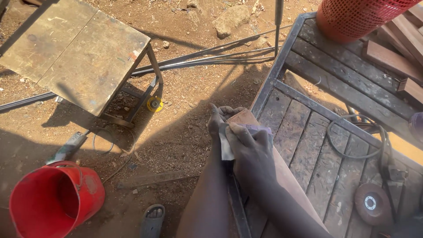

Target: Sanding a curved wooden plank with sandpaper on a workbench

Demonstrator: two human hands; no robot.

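A reddish-brown wooden plank (288, 178) lies along the left edge of a metal-framed slatted bench (308, 132). My left hand (219, 121) grips the plank's far end from the left side. My right hand (249, 147) presses a folded piece of sandpaper (225, 150) flat on the plank's top face, just behind the left hand. Both forearms reach in from the bottom of the view.
A red bucket (55, 200) lies tipped at lower left beside an angle grinder (68, 147) with its cable. A small metal table (77, 48) stands upper left; steel bars (207, 57) lie on the dirt. On the bench: cable (352, 136), grinding disc (372, 202), red basket (357, 17), stacked timber (396, 48). A sandal (153, 219) is below.
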